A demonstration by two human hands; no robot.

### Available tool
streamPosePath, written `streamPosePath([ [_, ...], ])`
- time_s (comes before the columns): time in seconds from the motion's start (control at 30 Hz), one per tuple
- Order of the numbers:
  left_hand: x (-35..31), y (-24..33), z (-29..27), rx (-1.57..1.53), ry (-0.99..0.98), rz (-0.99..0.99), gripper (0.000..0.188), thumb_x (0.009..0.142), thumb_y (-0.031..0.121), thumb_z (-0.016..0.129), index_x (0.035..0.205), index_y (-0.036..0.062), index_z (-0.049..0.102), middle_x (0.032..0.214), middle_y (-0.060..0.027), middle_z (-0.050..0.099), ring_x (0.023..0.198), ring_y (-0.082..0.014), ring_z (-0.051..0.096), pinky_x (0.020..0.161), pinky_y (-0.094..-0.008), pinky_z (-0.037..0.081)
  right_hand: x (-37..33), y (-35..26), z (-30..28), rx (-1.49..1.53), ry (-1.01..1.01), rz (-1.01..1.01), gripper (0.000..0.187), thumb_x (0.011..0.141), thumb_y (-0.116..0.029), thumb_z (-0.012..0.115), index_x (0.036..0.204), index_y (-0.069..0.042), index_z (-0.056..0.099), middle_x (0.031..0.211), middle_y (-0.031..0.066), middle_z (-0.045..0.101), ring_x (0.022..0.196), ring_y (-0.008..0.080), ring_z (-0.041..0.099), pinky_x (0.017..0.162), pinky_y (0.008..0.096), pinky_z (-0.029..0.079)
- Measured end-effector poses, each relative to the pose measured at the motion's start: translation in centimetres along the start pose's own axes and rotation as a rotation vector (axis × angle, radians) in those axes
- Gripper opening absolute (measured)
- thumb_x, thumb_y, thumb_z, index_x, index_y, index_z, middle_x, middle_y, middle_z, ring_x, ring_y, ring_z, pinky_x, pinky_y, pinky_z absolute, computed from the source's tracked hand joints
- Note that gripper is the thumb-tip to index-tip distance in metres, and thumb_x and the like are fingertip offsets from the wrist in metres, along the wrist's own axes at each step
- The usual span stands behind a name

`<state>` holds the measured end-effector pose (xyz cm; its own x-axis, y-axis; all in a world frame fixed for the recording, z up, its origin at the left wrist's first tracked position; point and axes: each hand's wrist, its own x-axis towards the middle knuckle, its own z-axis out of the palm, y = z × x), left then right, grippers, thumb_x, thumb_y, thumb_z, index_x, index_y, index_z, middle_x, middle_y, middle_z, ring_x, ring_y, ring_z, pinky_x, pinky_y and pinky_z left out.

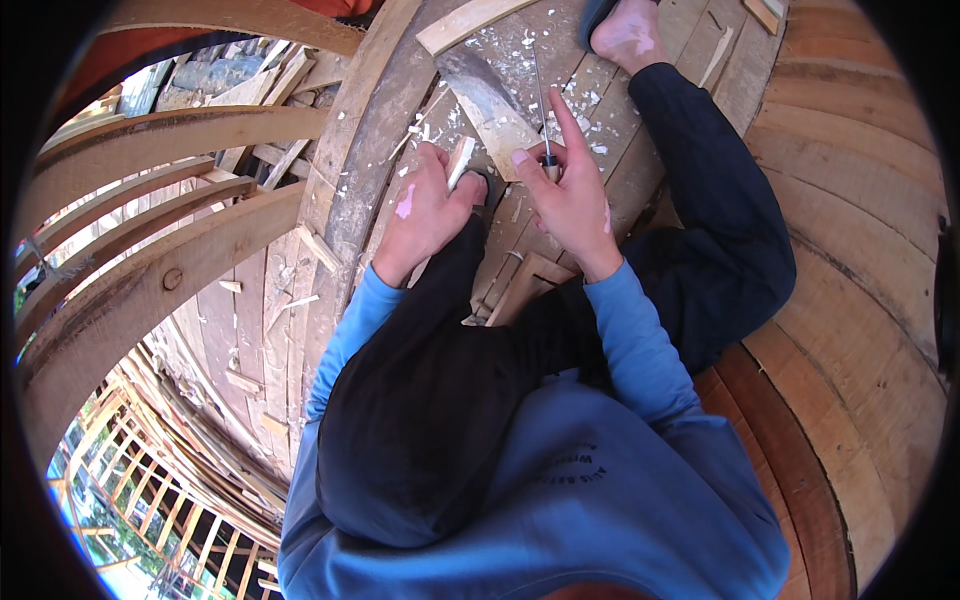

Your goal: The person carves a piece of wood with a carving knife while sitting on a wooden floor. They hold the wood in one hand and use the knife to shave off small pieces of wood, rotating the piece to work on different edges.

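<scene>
My left hand (425,215) is closed around a short piece of pale wood (460,160), its end sticking out past the thumb. In my right hand (577,205) is a thin-shafted tool, like a screwdriver (543,105), with a dark handle and its shaft pointing away from me. The right index finger is stretched out alongside the shaft; the tool's tip is too fine to make out. Just beyond and between the hands, a flat piece (490,110) lies on the planks, grey at its far end and pale at its near end.
Pale wood chips (595,110) litter the plank floor (640,130) around my feet. Curved wooden ribs (190,240) stand at the left, and a plank wall (850,190) curves along the right. A loose wood strip (470,25) lies at the far side.
</scene>
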<state>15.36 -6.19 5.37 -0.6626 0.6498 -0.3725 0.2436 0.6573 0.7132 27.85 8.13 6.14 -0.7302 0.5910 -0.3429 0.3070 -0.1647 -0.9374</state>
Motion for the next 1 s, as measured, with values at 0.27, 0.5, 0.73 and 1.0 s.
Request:
streamPosePath([
  [0.27, 0.9, -1.9, -0.4, -0.436, -0.372, -0.106, 0.035, 0.108, 0.035, 0.052, 0.1, 0.002, 0.059, 0.081, -0.0051, 0.066, 0.069, -0.0146, 0.063, 0.065, -0.0319, 0.054, -0.7, 1.4, -4.1, -0.101, -0.096, 0.261, 0.062, 0.1, -0.008, 0.054, 0.159, -0.022, 0.039, 0.081, 0.0051, 0.063, 0.065, 0.0105, 0.052, 0.066, 0.0275, 0.048],
  [0.5, 0.6, -1.2, -1.1, -0.499, -0.367, -0.003, 0.033, 0.109, 0.032, 0.051, 0.101, 0.0022, 0.062, 0.08, -0.0012, 0.063, 0.067, -0.0073, 0.058, 0.059, -0.0244, 0.051, -1.7, 1.2, -4.5, -0.143, -0.172, 0.101, 0.062, 0.101, -0.007, 0.052, 0.158, -0.027, 0.041, 0.077, 0.006, 0.061, 0.066, 0.0104, 0.055, 0.068, 0.0289, 0.05],
  [0.73, 0.0, -0.6, -1.6, -0.633, -0.379, 0.031, 0.029, 0.109, 0.028, 0.053, 0.105, 0.0008, 0.061, 0.083, -0.0024, 0.063, 0.068, -0.0076, 0.058, 0.057, -0.0249, 0.05, -2.5, -1.1, -3.8, -0.205, -0.255, 0.033, 0.061, 0.1, -0.005, 0.052, 0.158, -0.022, 0.041, 0.084, 0.0112, 0.066, 0.067, 0.0139, 0.059, 0.072, 0.0319, 0.053],
  [1.0, -0.2, -0.7, -1.8, -0.528, -0.38, 0.094, 0.021, 0.107, 0.021, 0.056, 0.111, 0.0005, 0.062, 0.088, -0.0024, 0.065, 0.073, -0.0072, 0.058, 0.065, -0.0248, 0.05, -2.7, -1.4, -4.1, -0.204, -0.254, 0.035, 0.061, 0.098, -0.007, 0.053, 0.155, -0.023, 0.045, 0.094, 0.0131, 0.073, 0.062, 0.0145, 0.057, 0.066, 0.032, 0.051],
])
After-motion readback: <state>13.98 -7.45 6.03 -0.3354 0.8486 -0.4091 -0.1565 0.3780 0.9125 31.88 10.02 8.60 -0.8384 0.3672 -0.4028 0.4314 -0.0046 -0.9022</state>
